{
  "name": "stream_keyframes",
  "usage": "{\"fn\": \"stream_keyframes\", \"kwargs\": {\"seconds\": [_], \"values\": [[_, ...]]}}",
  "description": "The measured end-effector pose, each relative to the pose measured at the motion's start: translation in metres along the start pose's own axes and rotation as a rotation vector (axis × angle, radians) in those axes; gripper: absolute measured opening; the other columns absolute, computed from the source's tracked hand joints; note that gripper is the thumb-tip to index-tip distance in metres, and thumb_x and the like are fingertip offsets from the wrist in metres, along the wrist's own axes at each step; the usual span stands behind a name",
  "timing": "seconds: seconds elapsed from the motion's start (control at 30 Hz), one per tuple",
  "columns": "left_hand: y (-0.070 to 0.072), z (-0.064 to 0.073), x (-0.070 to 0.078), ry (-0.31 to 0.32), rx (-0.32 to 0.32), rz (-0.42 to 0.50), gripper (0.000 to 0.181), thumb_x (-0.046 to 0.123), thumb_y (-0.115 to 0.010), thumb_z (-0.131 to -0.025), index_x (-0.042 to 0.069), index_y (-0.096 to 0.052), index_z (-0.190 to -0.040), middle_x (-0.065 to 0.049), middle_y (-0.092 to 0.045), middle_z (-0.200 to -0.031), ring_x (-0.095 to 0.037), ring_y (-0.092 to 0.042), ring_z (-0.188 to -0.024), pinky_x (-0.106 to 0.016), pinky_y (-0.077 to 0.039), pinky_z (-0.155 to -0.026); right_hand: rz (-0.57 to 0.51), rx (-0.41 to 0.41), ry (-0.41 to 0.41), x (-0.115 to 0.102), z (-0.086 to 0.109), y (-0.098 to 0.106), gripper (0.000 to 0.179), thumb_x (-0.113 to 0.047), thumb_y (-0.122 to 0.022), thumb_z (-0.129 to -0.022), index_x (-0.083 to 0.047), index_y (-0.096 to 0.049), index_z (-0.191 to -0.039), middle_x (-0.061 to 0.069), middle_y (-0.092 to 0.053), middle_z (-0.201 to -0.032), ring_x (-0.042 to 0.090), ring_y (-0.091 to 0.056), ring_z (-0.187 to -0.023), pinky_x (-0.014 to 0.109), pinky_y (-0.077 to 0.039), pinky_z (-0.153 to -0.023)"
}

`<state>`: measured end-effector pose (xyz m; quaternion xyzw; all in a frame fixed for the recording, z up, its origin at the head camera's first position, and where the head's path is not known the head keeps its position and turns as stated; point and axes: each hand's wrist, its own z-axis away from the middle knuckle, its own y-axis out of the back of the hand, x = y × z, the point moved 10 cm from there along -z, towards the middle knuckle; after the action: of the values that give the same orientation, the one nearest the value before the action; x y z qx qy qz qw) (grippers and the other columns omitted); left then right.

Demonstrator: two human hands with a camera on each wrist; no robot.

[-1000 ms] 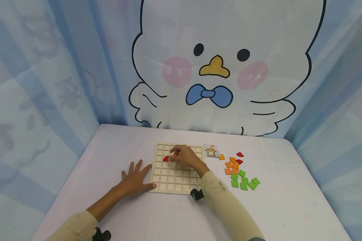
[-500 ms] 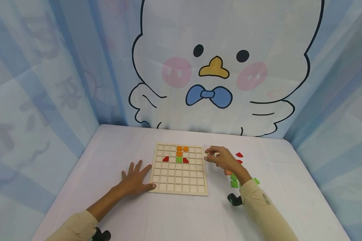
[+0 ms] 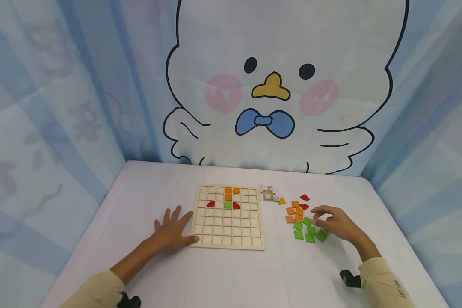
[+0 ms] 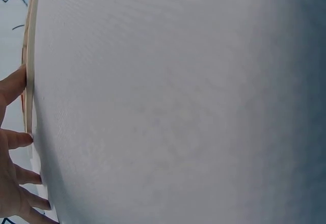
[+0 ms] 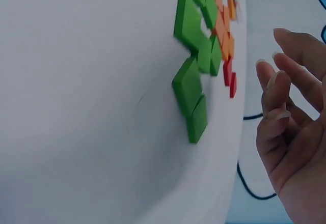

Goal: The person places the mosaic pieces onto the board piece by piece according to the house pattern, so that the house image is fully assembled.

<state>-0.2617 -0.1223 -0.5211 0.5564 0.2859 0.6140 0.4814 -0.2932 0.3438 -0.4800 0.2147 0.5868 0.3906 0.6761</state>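
A wooden grid board [image 3: 218,228] lies on the table. Set in its cells are two orange round pieces [image 3: 236,191], an orange square [image 3: 228,197], a green square [image 3: 228,205] and two red quarter-round pieces [image 3: 211,204]. My left hand [image 3: 172,231] rests with spread fingers at the board's left edge, thumb at the near left corner. My right hand [image 3: 338,223] hovers over loose green square tiles [image 3: 310,238], fingers loosely bent and nothing between them. In the right wrist view these green tiles [image 5: 188,84] lie on the table, apart from the right hand [image 5: 295,117].
A small pattern card [image 3: 269,193] lies right of the board. Several orange tiles [image 3: 290,211] and two red pieces [image 3: 304,197] lie between it and the green ones. Cartoon-printed curtains [image 3: 269,145] stand behind the table and at its sides.
My right hand has moved from over the board, past the pattern card, rightward to the green tiles. The board's coloured pieces came into sight. My left hand has stayed put.
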Motion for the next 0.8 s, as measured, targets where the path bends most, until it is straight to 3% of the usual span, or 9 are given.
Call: {"fn": "stream_keyframes", "kwargs": {"seconds": [0.17, 0.33, 0.5, 0.8], "values": [[0.0, 0.0, 0.0, 0.002, -0.005, 0.003, 0.088, 0.055, -0.074, -0.082, 0.012, -0.043, -0.153, -0.03, -0.02, -0.162, -0.062, -0.01, -0.146, -0.085, -0.013, -0.104, 0.007, -0.017, 0.005, 0.026, 0.016, 0.003, 0.044, -0.015, -0.069, -0.092, -0.003, -0.06, -0.134, 0.026, -0.06, -0.131, 0.022, -0.062, -0.09, 0.031, -0.056, -0.073], [0.0, 0.0, 0.001, -0.003, 0.001, 0.002, 0.089, 0.055, -0.074, -0.082, 0.012, -0.043, -0.153, -0.03, -0.02, -0.162, -0.063, -0.01, -0.146, -0.085, -0.013, -0.103, 0.059, -0.019, 0.0, 0.045, 0.023, 0.001, 0.046, -0.01, -0.071, -0.089, -0.004, -0.062, -0.134, 0.027, -0.055, -0.137, 0.027, -0.057, -0.101, 0.03, -0.053, -0.075], [0.0, 0.001, 0.001, -0.002, 0.005, 0.005, 0.088, 0.054, -0.074, -0.082, 0.012, -0.043, -0.153, -0.03, -0.02, -0.162, -0.063, -0.01, -0.146, -0.085, -0.013, -0.103, 0.111, -0.013, -0.014, 0.049, 0.025, -0.001, 0.048, -0.013, -0.075, -0.087, -0.005, -0.063, -0.133, 0.027, -0.055, -0.133, 0.027, -0.052, -0.101, 0.032, -0.048, -0.076], [0.0, 0.0, 0.0, 0.002, -0.001, 0.003, 0.087, 0.053, -0.074, -0.083, 0.011, -0.042, -0.153, -0.03, -0.02, -0.162, -0.062, -0.01, -0.146, -0.085, -0.013, -0.104, 0.169, 0.018, 0.01, 0.049, 0.023, -0.004, 0.035, -0.013, -0.074, -0.088, -0.007, -0.071, -0.122, 0.022, -0.06, -0.127, 0.028, -0.053, -0.103, 0.035, -0.047, -0.078]]}}
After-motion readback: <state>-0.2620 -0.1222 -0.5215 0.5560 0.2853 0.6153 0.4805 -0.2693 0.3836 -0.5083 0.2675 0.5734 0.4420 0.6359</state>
